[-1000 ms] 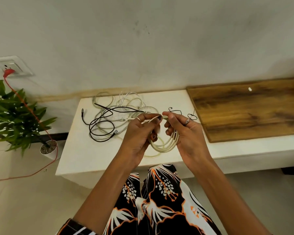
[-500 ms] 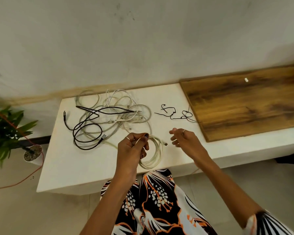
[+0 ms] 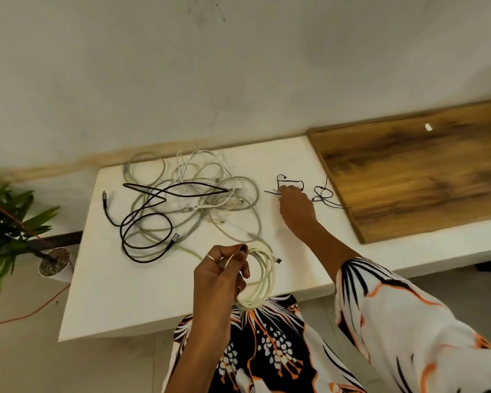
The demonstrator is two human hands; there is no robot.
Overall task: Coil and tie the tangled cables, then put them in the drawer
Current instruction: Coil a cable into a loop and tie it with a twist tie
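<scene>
While the left hand grips the coiled white cable at the table's near edge, the right hand reaches far, fingertips on the black ties; whether they pinch one cannot be told. Tangle: far left.

The right hand covers its own fingertips and part of the thin black ties, so a pinch is possibly there, can't say. The wooden board runs off the right edge. The potted plant is cut at left.
</scene>
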